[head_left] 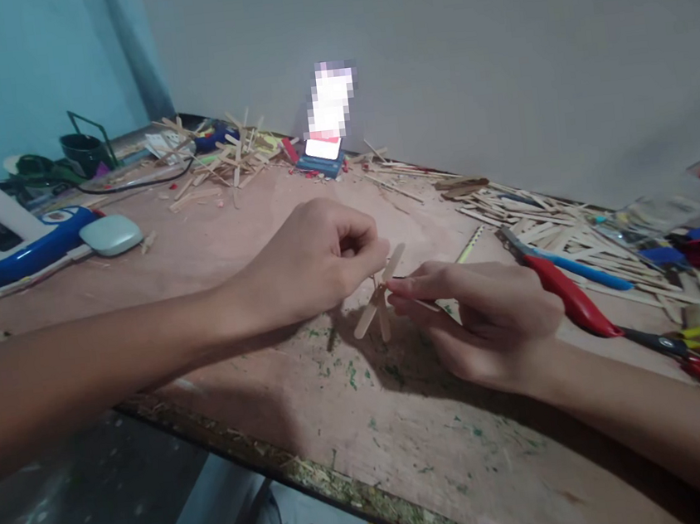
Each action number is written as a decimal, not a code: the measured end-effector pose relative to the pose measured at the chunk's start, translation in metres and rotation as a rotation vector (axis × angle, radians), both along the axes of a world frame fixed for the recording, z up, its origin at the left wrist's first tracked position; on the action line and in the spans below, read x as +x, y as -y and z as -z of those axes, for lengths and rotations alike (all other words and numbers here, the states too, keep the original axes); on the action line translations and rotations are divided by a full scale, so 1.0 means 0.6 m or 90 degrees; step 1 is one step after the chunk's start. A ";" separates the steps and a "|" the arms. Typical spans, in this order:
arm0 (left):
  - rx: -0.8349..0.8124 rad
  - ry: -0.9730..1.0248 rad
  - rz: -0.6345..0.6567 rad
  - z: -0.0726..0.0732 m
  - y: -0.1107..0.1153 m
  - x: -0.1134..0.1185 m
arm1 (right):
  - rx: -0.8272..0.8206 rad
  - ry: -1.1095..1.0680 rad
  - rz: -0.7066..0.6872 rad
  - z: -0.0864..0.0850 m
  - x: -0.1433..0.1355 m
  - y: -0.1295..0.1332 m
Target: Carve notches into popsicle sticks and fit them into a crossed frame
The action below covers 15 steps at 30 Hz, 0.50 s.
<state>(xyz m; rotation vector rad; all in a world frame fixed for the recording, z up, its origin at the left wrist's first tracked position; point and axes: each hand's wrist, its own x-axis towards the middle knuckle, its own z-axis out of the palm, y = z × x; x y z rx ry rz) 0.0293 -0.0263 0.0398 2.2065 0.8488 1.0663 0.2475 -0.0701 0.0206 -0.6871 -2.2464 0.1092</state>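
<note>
My left hand and my right hand meet over the middle of a worn wooden table. Between them is a small piece made of crossed wooden craft sticks, lifted just above the tabletop. The left hand pinches its upper part with closed fingers. The right hand's thumb and forefinger grip it from the right side, and a thin dark rod shows along those fingers.
Red-handled pliers and a blue-handled tool lie right of my right hand, with loose sticks behind. A lit phone stands at the back by a stick pile. A blue-white appliance sits left. The table's front edge is close.
</note>
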 end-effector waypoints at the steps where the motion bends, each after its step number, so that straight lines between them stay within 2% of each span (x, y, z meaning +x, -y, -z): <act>1: 0.003 -0.005 -0.002 0.001 0.000 0.000 | -0.006 0.011 -0.007 -0.003 0.000 -0.001; 5: 0.022 -0.023 -0.010 0.003 -0.001 0.001 | 0.000 0.048 -0.023 -0.017 -0.002 -0.005; 9: 0.074 -0.031 -0.021 0.003 0.002 0.001 | -0.012 0.050 -0.025 -0.019 -0.007 -0.005; 12: 0.137 -0.044 -0.026 -0.001 0.004 -0.003 | -0.085 -0.010 0.013 -0.013 -0.011 0.001; 15: 0.204 -0.048 -0.052 -0.004 0.004 -0.009 | -0.200 -0.140 0.078 -0.012 -0.017 0.007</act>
